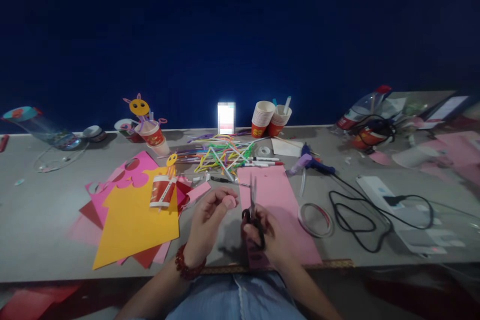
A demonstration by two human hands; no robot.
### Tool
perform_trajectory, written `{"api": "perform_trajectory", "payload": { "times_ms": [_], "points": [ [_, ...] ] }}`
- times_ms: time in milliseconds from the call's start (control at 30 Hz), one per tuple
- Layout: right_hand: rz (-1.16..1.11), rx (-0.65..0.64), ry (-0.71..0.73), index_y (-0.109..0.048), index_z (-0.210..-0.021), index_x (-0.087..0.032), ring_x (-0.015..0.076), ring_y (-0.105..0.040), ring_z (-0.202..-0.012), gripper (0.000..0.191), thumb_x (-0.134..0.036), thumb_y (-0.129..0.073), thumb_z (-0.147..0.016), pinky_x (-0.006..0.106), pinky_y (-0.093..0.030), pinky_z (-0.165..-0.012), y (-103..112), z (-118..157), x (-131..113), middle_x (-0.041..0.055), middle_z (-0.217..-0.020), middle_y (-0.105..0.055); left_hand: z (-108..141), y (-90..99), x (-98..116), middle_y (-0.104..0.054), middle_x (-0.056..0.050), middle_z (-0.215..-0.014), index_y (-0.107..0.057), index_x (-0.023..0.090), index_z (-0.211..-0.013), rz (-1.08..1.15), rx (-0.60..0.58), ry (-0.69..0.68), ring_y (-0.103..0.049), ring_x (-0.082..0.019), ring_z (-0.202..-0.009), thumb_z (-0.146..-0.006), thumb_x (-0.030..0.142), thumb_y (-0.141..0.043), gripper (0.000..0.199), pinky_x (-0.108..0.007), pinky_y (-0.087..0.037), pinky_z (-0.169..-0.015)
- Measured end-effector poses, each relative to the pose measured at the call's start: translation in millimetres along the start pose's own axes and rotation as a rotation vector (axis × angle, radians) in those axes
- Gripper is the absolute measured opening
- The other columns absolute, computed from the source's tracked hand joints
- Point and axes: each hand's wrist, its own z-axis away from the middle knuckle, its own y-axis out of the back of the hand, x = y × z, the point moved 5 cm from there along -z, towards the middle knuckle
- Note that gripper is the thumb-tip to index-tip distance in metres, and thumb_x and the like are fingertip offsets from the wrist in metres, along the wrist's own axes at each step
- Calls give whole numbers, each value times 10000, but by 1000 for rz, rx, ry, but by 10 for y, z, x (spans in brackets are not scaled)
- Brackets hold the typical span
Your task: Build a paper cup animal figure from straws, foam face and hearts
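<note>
Near the middle of the desk's [45, 225] near edge, a narrow gap parts the left hand [208, 217] from the scissors [252, 203]. Bare surface runs from the yellow sheet [138, 225] toward the left edge. Heaped pipe cleaners [225, 155] obstruct the far edge's middle; a looped black cable [375, 249] clutters the right.

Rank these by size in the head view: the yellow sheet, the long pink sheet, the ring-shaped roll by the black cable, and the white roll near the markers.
1. Yellow sheet and long pink sheet: too alike to rank; both partly covered.
2. Ring-shaped roll.
3. White roll, which lies farther back.
</note>
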Motion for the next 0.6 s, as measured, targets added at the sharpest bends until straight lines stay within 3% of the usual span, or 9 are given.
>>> {"api": "perform_trajectory", "payload": {
  "times_ms": [133,300,467,600],
  "points": [
    [-39,147,97,-604,-827,-231,161,-617,-732,296,-284,-838,-654,258,-490,-653,-74,-58,-93,-7,-823,-674,25,-16,-91,-638,-35,-986,-646,192,-777,2,50,-12,-593,-170,-925,-903,256,-641,142,-285,-469,-865],
    [-83,300,137,-619,-808,-233,142,-584,-663,299,-206,-847,-618,257,-503,-646,-183,-100,-147,-39,-759,-642,53,-24,-133,-639,-45,-1025,-653,203,-802,-52,96,-114,-599,-187,-1017,-919,247,-626,128,-303,-470,-916],
    [-135,336,139,-606,-781,-228,133,-570,-631,292,-239,-847,-618,258,-496,-625,-218,-134,-101,-35,-766,-646,89,-41,-224,-638,-48,-1042,-667,210,-830,-19,142,-158,-596,-195,-1054,-925,237,-617,111,-324,-478,-939],
    [-104,319,160,-577,-759,-227,133,-583,-660,311,-219,-847,-605,245,-490,-635,-164,-155,-135,-35,-773,-644,69,-55,-256,-627,-42,-1027,-648,208,-835,54,99,-98,-591,-193,-1023,-931,254,-607,114,-326,-475,-931]
  ]
}}
